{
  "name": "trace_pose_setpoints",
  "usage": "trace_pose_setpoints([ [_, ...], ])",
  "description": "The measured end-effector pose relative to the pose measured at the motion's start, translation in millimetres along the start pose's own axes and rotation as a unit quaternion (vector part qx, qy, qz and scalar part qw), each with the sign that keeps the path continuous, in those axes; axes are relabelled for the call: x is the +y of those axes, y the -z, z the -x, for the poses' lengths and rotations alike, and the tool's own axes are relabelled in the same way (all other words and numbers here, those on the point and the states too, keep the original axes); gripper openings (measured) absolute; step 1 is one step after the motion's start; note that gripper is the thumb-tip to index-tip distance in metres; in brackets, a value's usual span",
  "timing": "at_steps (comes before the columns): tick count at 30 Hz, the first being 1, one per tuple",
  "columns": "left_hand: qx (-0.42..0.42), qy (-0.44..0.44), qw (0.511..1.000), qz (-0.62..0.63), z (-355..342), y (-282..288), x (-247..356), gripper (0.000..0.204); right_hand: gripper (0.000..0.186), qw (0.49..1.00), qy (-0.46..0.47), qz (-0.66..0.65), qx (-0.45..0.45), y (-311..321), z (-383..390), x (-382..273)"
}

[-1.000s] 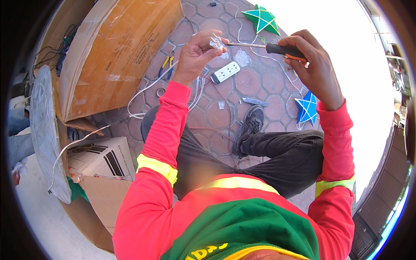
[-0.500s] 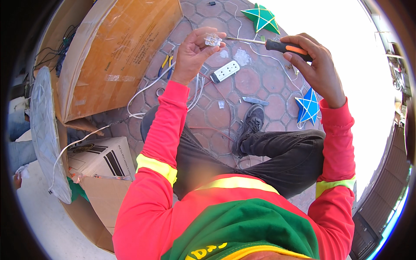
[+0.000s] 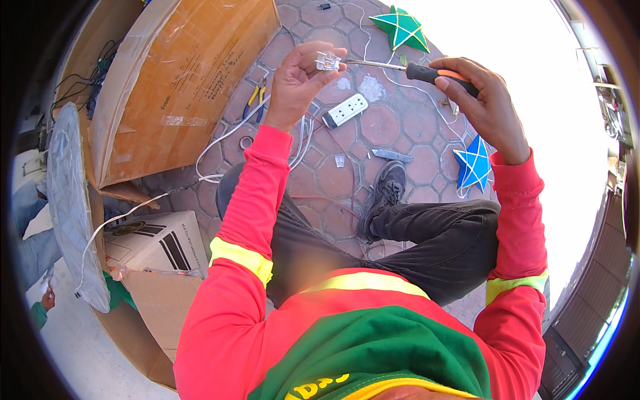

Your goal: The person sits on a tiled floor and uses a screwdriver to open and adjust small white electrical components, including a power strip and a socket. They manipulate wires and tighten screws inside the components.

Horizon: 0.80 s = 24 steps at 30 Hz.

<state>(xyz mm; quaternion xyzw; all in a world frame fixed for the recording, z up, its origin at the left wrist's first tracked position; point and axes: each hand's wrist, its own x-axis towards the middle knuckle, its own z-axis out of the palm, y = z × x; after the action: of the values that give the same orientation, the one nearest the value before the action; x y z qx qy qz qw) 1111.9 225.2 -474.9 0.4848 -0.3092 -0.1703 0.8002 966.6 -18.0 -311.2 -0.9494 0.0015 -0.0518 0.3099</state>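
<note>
The left hand [image 3: 294,83] is pinching a clear fitting [image 3: 327,61]; the right hand [image 3: 489,99] is gripping a screwdriver [image 3: 421,72], its tip pointing at the fitting. Below, between the hands, a power strip [image 3: 345,111] is lying; left of them, pliers [image 3: 251,102] are lying. Beyond both, a green star [image 3: 403,31] is resting.

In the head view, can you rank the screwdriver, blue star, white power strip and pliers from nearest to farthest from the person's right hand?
1. Screwdriver: in the right hand.
2. Blue star: below the hand in the picture.
3. White power strip: to its left.
4. Pliers: farthest left.
</note>
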Motion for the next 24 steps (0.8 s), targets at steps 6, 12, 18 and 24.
trace_pose_setpoints([
  [6, 0.003, 0.001, 1.0, 0.004, 0, -2, 0, 0.042, 0.031, 0.999, -0.046, -0.025, -0.008, 1, 0, 3],
  [12, -0.006, -0.018, 0.999, -0.031, 0, -3, 1, 0.042, 0.036, 0.977, -0.168, -0.115, -0.067, 4, -1, 5],
  [18, -0.008, -0.014, 0.999, -0.03, 1, -3, 1, 0.042, 0.027, 0.992, -0.071, -0.102, -0.028, 1, 1, 9],
  [24, -0.02, 0.0, 0.999, -0.025, 1, -1, 0, 0.042, 0.029, 0.977, 0.166, 0.129, 0.025, -1, -5, 11],
])
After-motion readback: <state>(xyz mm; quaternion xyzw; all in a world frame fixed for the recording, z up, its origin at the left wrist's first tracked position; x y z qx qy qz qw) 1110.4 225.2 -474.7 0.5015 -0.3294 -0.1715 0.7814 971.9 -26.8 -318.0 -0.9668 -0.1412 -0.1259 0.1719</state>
